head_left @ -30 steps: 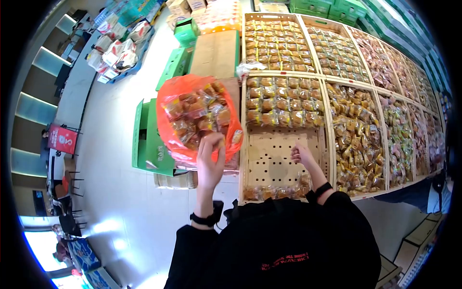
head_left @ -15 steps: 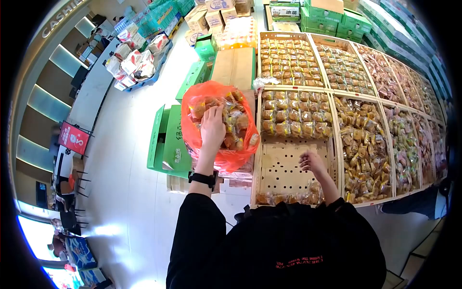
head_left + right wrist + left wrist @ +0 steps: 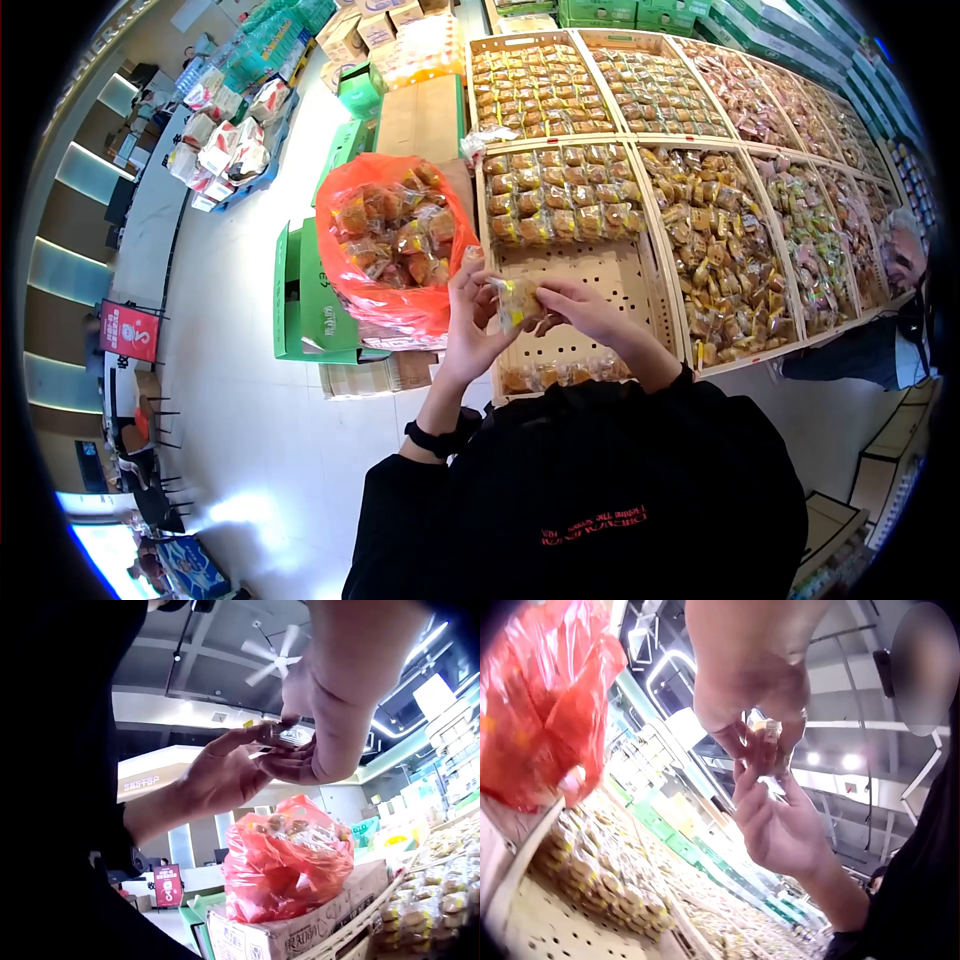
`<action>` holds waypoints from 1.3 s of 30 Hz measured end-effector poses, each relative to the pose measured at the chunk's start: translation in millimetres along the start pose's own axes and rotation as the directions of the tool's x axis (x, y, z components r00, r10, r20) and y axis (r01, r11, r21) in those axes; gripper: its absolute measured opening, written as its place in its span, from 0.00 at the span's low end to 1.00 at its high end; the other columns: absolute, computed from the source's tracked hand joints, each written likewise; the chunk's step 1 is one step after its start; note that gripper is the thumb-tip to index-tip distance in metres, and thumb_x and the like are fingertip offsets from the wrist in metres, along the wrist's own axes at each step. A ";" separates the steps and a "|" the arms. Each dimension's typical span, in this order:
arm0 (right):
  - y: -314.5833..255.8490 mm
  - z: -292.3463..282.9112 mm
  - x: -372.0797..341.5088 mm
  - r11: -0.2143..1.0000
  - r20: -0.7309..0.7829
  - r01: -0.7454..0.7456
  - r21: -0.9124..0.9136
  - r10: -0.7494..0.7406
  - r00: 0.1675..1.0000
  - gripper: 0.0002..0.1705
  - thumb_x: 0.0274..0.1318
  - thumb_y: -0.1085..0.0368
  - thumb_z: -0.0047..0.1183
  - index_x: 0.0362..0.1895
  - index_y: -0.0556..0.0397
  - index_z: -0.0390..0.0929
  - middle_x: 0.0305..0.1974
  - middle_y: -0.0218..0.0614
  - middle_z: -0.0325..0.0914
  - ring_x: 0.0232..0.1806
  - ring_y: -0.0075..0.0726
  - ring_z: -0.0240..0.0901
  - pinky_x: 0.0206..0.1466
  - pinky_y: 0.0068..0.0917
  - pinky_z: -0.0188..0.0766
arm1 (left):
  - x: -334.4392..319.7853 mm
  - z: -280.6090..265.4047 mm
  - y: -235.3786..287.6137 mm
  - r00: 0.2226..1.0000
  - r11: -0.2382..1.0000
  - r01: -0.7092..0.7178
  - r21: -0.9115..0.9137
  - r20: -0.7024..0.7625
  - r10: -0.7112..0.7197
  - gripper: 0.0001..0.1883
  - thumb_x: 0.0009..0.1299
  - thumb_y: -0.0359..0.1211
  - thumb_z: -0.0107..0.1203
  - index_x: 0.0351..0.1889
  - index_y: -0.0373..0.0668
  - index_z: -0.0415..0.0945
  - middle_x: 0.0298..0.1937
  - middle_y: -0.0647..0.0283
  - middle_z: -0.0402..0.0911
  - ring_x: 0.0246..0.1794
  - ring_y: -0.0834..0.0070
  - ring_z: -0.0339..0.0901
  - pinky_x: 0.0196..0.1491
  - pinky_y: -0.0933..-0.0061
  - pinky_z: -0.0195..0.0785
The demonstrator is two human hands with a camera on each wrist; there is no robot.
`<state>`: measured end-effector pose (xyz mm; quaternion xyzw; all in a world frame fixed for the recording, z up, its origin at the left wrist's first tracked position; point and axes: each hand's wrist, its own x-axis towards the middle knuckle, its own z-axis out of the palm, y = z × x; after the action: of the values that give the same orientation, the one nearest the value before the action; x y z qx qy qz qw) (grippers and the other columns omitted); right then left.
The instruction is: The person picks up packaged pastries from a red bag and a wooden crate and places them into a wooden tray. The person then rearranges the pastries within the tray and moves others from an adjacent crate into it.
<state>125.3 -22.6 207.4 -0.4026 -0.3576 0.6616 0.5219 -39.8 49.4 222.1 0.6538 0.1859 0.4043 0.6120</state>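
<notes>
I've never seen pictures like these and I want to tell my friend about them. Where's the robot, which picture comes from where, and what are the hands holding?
There's no robot here: it's a person using two bare hands. The big round picture comes from a camera on the person's head, looking down. The other two come from little cameras, one on each wrist.

The left hand and right hand pinch one small wrapped packet between them. To the left, a red bag full of packets sits on a box. In front is a wooden crate: packets line its far end and near edge, and its floor with little holes shows between.
</notes>
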 end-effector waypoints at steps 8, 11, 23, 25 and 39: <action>-23.4 3.5 -21.7 0.988 -0.044 0.155 -0.001 -0.155 0.987 0.12 0.62 0.59 0.42 0.37 0.56 0.70 0.25 0.29 0.72 0.27 0.24 0.75 0.30 0.20 0.72 | -1.7 6.6 8.5 0.995 1.000 0.006 0.030 0.097 -0.009 0.29 0.53 0.20 0.60 0.52 0.40 0.59 0.48 0.60 0.69 0.52 0.72 0.68 0.57 0.69 0.59; -17.3 -1.6 -21.5 0.976 -0.078 0.215 -0.032 -0.217 0.973 0.09 0.61 0.62 0.43 0.35 0.56 0.68 0.26 0.30 0.73 0.26 0.25 0.75 0.29 0.20 0.71 | -5.6 12.5 7.5 0.996 0.999 0.050 -0.017 0.076 -0.048 0.29 0.54 0.20 0.60 0.53 0.39 0.59 0.50 0.59 0.68 0.52 0.72 0.68 0.55 0.70 0.61; -14.5 -7.2 -36.0 0.813 -0.086 0.158 -0.560 -0.247 0.965 0.16 0.48 0.63 0.58 0.38 0.59 0.70 0.31 0.36 0.76 0.32 0.27 0.75 0.35 0.23 0.72 | -3.9 18.7 -6.7 0.908 0.807 0.355 -0.472 -0.032 -0.418 0.16 0.62 0.21 0.50 0.49 0.35 0.64 0.42 0.61 0.74 0.41 0.76 0.74 0.45 0.76 0.69; -15.1 -7.4 -37.2 0.858 -0.176 0.201 -0.472 -0.316 0.932 0.18 0.47 0.61 0.59 0.39 0.59 0.72 0.27 0.37 0.77 0.32 0.27 0.75 0.37 0.25 0.73 | -2.6 14.9 -5.6 0.906 0.907 0.417 -0.054 0.111 -0.409 0.24 0.60 0.24 0.56 0.53 0.34 0.60 0.41 0.60 0.75 0.41 0.74 0.75 0.44 0.76 0.70; 32.7 -104.2 -42.2 0.999 -0.521 -0.020 -0.026 0.004 0.854 0.16 0.53 0.58 0.54 0.40 0.56 0.74 0.32 0.31 0.75 0.31 0.25 0.73 0.34 0.20 0.73 | -0.8 31.2 -42.1 0.899 0.886 0.356 0.296 0.151 -0.411 0.34 0.57 0.27 0.59 0.60 0.38 0.53 0.49 0.58 0.67 0.47 0.73 0.68 0.50 0.73 0.65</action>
<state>212.0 -64.9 141.1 -0.5767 -0.2104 0.5258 0.5888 -6.0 36.2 184.2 0.7175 0.2981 0.1754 0.6046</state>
